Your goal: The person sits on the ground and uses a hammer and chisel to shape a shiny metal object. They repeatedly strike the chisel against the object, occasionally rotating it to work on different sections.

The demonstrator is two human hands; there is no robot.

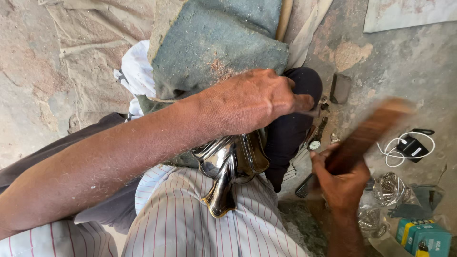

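Note:
My left hand (pixel 254 100) presses down, fingers closed, on a black rounded form (pixel 297 114) that lies over a shiny curved metal piece (pixel 228 164) resting on my lap. The metal piece is silver with a brassy edge and narrows to a point toward my knees. My right hand (pixel 340 183) grips a brown wooden tool (pixel 369 133), blurred by motion, raised to the right of the black form.
A worn green cushion (pixel 214 43) and white cloth (pixel 138 71) lie behind the work. On the concrete floor at right are a wristwatch (pixel 315 143), a black charger with white cable (pixel 412 147), clear plastic bags (pixel 388 190) and a teal box (pixel 426 238).

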